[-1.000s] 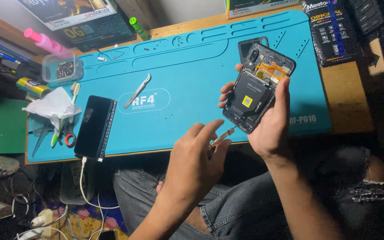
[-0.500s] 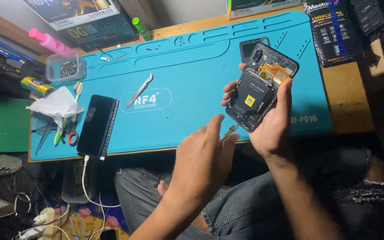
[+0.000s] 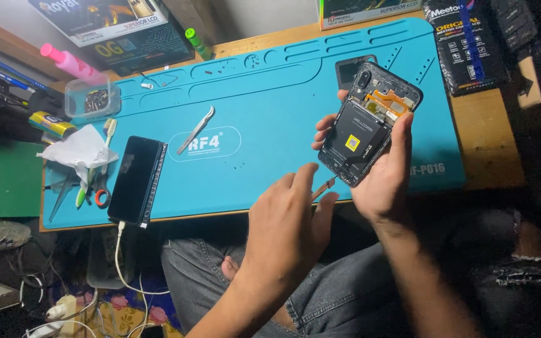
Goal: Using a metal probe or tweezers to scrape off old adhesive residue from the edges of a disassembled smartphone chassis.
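So right hand (image 3: 380,181) has its grip wrapped round the opened phone (image 3: 367,131), w/ left hand (image 3: 289,231) at its 7 o'clock pinching a small screwdriver (image 3: 322,188), tip near the phone's bottom edge.

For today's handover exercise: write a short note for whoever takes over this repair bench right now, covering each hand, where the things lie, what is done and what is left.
Right hand: holds the opened phone tilted above the blue mat, back cover off, battery showing.
Left hand: pinches a thin tool, tip near the phone's lower edge.
On the mat: tweezers; a second phone at the left edge, cable plugged in.
Done: back is open.
Left: the battery and inner parts are still in place.
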